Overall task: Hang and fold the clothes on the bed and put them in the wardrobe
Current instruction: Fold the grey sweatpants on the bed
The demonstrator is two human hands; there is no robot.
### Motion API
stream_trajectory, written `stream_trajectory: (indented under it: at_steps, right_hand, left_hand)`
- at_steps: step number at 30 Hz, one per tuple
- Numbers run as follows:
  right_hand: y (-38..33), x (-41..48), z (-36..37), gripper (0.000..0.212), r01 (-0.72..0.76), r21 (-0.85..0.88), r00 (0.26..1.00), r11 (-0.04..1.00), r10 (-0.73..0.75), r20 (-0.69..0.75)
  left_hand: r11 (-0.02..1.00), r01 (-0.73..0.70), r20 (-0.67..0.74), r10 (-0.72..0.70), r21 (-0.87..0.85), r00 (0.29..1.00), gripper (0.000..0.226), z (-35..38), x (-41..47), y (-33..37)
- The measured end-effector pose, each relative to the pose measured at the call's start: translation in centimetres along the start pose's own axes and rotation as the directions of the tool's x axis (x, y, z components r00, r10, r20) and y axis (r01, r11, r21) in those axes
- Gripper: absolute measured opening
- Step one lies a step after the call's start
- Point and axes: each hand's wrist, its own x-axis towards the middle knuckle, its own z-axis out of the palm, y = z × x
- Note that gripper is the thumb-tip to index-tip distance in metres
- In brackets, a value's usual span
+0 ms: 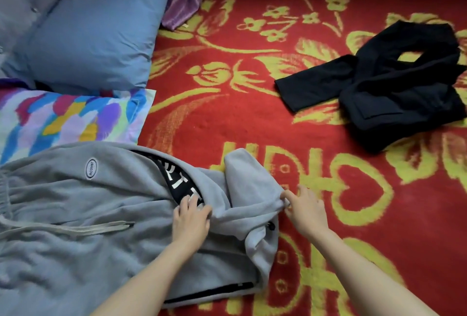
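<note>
Sweatpants (75, 202) lie spread over the bed's (252, 113) near left corner, just below the pillows (75, 118). The left hand (192, 217) presses flat on the cloth beside the black lettering. The right hand (303, 204) pinches a bunched leg end. That pinch looks thin, so a pull may slip it free. If the left hand lifts, the whole garment could drag askew and crease. A black garment (391, 88) waits near the right edge.

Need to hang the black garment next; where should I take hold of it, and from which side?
Probably the flat strip jutting left from the black garment: it lies smooth on the red blanket, so the right hand's fingers can pinch its free end, coming from the left. The rest is bunched.
</note>
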Motion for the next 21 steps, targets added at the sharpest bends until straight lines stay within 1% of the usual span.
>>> stream_trajectory:
  at_steps: [2, 3, 4, 5, 6, 7, 8, 9, 10, 11, 12, 13, 14, 16, 17, 18, 19, 21]
  right_hand:
    - [0.4, 0.1, -0.6, 0.021, -0.003, 0.044, 1.000, 0.999, 0.002, 0.015]
    - [0.6, 0.4, -1.2, 0.018, 0.012, 0.110, 1.000, 0.994, -0.011, -0.004]
    - [0.8, 0.6, -2.2, 0.013, 0.035, 0.214, 0.998, 0.976, -0.023, -0.056]
    - [1.1, 0.9, -3.6, 0.005, 0.063, 0.352, 0.994, 0.934, -0.026, -0.109]
    - [1.5, 1.0, -5.3, 0.009, 0.096, 0.491, 0.987, 0.866, -0.017, -0.162]
    - [1.9, 1.2, -7.3, 0.019, 0.118, 0.607, 0.976, 0.786, 0.019, -0.215]
    - [2.6, 1.5, -9.4, 0.024, 0.133, 0.685, 0.960, 0.716, 0.079, -0.269]
    - [3.4, 2.0, -11.5, 0.024, 0.139, 0.723, 0.939, 0.677, 0.142, -0.314]
    - [4.1, 2.7, -13.5, 0.020, 0.128, 0.739, 0.919, 0.661, 0.201, -0.338]
    - [4.8, 3.5, -15.3, 0.015, 0.115, 0.740, 0.899, 0.663, 0.247, -0.361]
    - [5.6, 4.5, -16.8, 0.008, 0.094, 0.725, 0.879, 0.682, 0.285, -0.382]
    - [6.2, 5.5, -18.0, 0.008, 0.045, 0.688, 0.857, 0.725, 0.326, -0.399]
    - [6.7, 6.4, -18.7, 0.019, -0.030, 0.616, 0.837, 0.787, 0.357, -0.415]
    - [7.2, 7.5, -18.7, 0.042, -0.187, 0.437, 0.824, 0.880, 0.383, -0.418]
    - [7.1, 7.8, -18.0, 0.049, -0.239, 0.379, 0.827, 0.894, 0.392, -0.403]
    - [6.9, 7.7, -16.9, 0.052, -0.279, 0.368, 0.831, 0.887, 0.416, -0.371]
    - [6.6, 7.3, -15.2, 0.053, -0.312, 0.377, 0.839, 0.872, 0.439, -0.322]
    - [6.3, 5.9, -10.8, 0.051, -0.349, 0.343, 0.879, 0.872, 0.432, -0.203]
  left_hand:
    - [0.995, -0.101, -0.107, 0.099, -0.011, 0.989, 0.014, -0.2, 0.7, -0.4]
    - [0.992, -0.123, -0.078, 0.121, -0.022, 0.990, 0.012, -0.4, 0.9, -0.7]
    - [0.992, -0.113, -0.022, 0.112, -0.046, 0.993, 0.015, -0.5, 1.1, -0.9]
    - [0.993, -0.091, 0.025, 0.093, -0.073, 0.995, 0.019, -0.5, 1.3, -1.2]
    - [0.993, -0.073, 0.032, 0.076, -0.088, 0.997, 0.026, -0.6, 1.5, -1.4]
    - [0.994, -0.064, 0.012, 0.065, -0.090, 0.998, 0.036, -0.9, 1.9, -1.6]
    - [0.994, -0.066, -0.011, 0.065, -0.089, 0.998, 0.047, -1.5, 2.1, -1.5]
    - [0.992, -0.077, -0.063, 0.071, -0.103, 0.996, 0.056, -2.4, 2.5, -1.3]
    - [0.988, -0.096, -0.156, 0.077, -0.119, 0.985, 0.061, -3.4, 2.9, -0.8]
    - [0.984, -0.104, -0.266, 0.064, -0.141, 0.962, 0.065, -4.4, 3.4, -0.3]
    - [0.979, -0.093, -0.375, 0.018, -0.182, 0.927, 0.068, -5.2, 4.0, 0.2]
    - [0.967, -0.067, -0.446, -0.051, -0.245, 0.894, 0.070, -5.9, 4.5, 0.6]
    - [0.952, -0.033, -0.426, -0.105, -0.305, 0.899, 0.072, -6.6, 4.9, 1.0]
    - [0.944, 0.014, -0.309, -0.122, -0.330, 0.943, 0.074, -6.4, 4.9, 1.6]
    - [0.951, 0.023, -0.260, -0.108, -0.309, 0.959, 0.074, -5.7, 4.5, 1.8]
    - [0.960, 0.029, -0.205, -0.089, -0.279, 0.975, 0.075, -4.8, 3.9, 2.0]
    - [0.969, 0.036, -0.141, -0.072, -0.243, 0.987, 0.075, -3.8, 3.0, 2.1]
    - [0.986, 0.034, -0.003, -0.035, -0.163, 0.999, 0.076, -1.5, 1.1, 2.2]
